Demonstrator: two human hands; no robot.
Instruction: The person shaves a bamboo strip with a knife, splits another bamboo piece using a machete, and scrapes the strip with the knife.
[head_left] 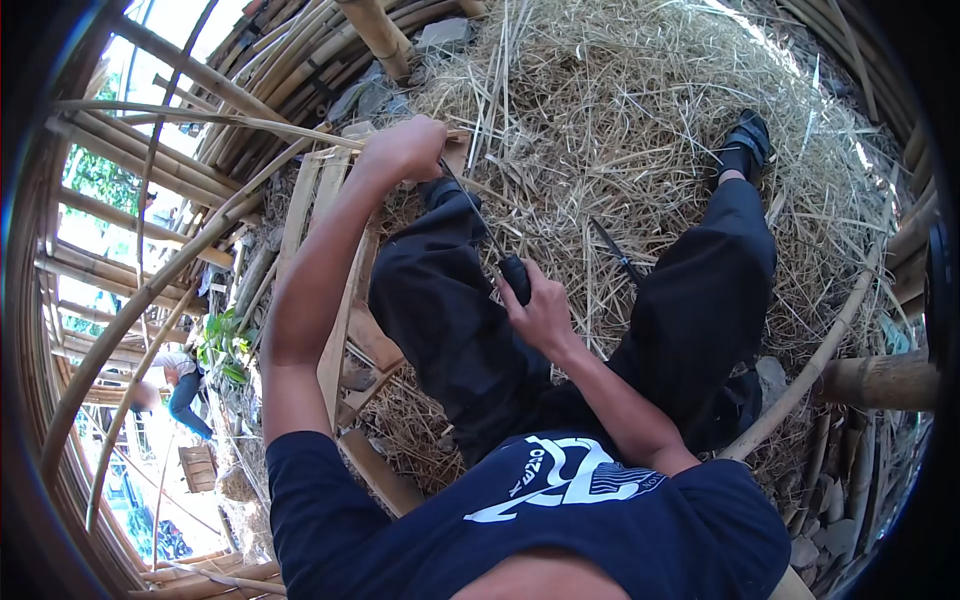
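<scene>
My left hand [408,150] is closed around the end of a long thin bamboo strip [240,121], which runs off to the left. My right hand [543,312] grips the black handle of a tool [515,279] between my legs. The tool's thin dark blade slants up and left to my left hand; its tip is hidden there. A second dark blade [612,246] lies on the straw beside my right leg.
Dry straw and shavings [610,110] spread around my feet. Wooden slats [325,200] stand beside my left leg, and curved bamboo poles [130,315] cross the left side. A person [183,390] is beyond them. A thick bamboo pole [880,382] juts in at right.
</scene>
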